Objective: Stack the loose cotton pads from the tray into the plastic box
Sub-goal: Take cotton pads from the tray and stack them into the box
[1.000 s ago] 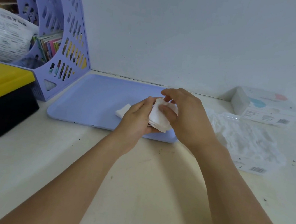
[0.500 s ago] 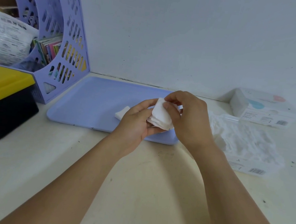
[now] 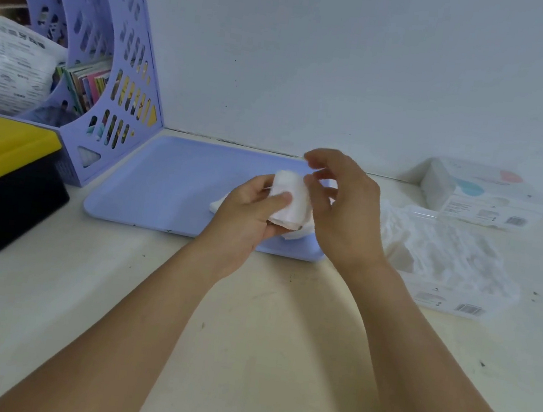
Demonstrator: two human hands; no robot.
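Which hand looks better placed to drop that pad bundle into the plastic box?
Probably the right hand: it hovers beside the pads and nearer the box, though the left hand grips them.

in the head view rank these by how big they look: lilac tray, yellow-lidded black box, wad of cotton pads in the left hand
1. lilac tray
2. yellow-lidded black box, though it is cut off at the frame edge
3. wad of cotton pads, in the left hand
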